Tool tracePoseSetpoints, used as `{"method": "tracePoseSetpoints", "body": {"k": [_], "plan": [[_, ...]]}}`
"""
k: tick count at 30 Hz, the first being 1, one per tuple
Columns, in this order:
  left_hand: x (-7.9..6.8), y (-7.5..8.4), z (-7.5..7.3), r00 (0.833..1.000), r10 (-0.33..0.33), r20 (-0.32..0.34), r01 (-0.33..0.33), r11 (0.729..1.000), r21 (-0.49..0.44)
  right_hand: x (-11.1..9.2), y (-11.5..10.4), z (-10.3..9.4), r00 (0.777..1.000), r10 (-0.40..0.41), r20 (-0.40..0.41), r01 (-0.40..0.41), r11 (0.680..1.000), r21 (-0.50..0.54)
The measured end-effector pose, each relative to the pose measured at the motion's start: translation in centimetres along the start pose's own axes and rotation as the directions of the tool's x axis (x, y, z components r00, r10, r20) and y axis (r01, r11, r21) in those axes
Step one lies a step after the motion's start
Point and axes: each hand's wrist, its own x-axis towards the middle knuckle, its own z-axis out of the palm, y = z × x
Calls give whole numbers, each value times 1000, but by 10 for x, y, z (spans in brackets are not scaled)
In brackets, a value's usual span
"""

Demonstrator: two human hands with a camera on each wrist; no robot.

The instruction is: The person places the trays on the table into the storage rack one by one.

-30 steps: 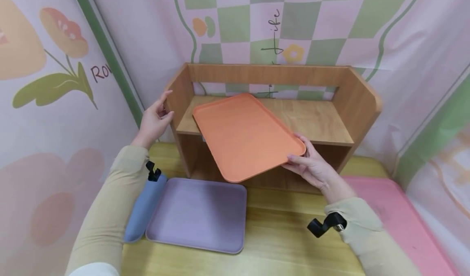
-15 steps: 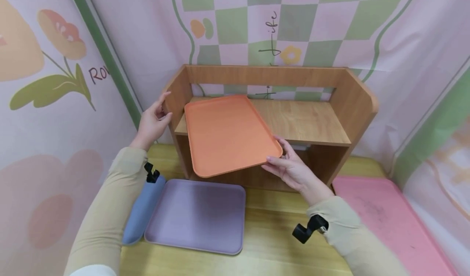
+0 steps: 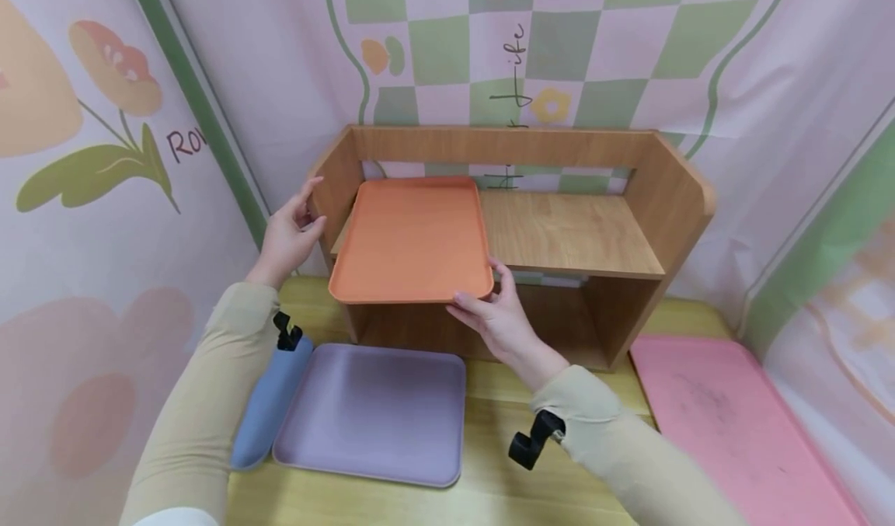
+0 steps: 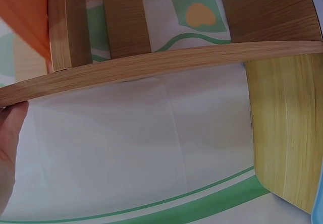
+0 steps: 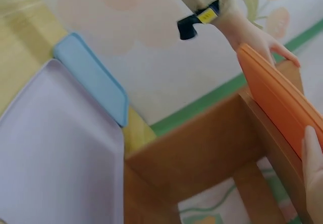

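Observation:
An orange tray [image 3: 416,238] lies nearly level over the left half of the wooden shelf's upper board [image 3: 569,231], its near edge jutting past the board. My right hand [image 3: 499,316] pinches its near right corner, thumb on top and fingers below. The right wrist view shows the tray [image 5: 282,100] edge-on, close over the board, with that hand [image 5: 314,173] at its rim. My left hand [image 3: 290,231] holds the front edge of the shelf's left side panel [image 3: 339,184]; a fingertip [image 4: 19,112] meets that panel in the left wrist view.
A purple tray [image 3: 370,413] rests on the table [image 3: 517,472] in front of the shelf, with a blue tray [image 3: 269,409] beside it, partly behind my left forearm. At the right lies a pink tray [image 3: 713,402]. Printed curtains [image 3: 755,161] stand close behind and beside the shelf.
My right hand has moved left with the orange tray, turning it from slanted to roughly square with the shelf and further over the upper board. My left hand has kept its place.

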Motion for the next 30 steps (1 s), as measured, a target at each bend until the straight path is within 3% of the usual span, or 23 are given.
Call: {"method": "tracePoseSetpoints", "body": {"k": [7, 16, 25, 30], "plan": [[-1, 1, 1, 1000, -30, 5, 30, 1000, -3, 8, 14, 21, 997, -54, -48, 54, 999, 6], [-2, 1, 1, 1000, -20, 0, 20, 1000, 6, 14, 17, 24, 1000, -28, -4, 28, 1000, 3], [-4, -1, 0, 999, -34, 5, 34, 999, -14, 8, 12, -3, 993, 23, 118, -14, 997, -76], [-2, 0, 0, 1000, -27, 6, 27, 1000, -7, 2, 9, -27, 991, 23, 130, -12, 996, -87]]}}
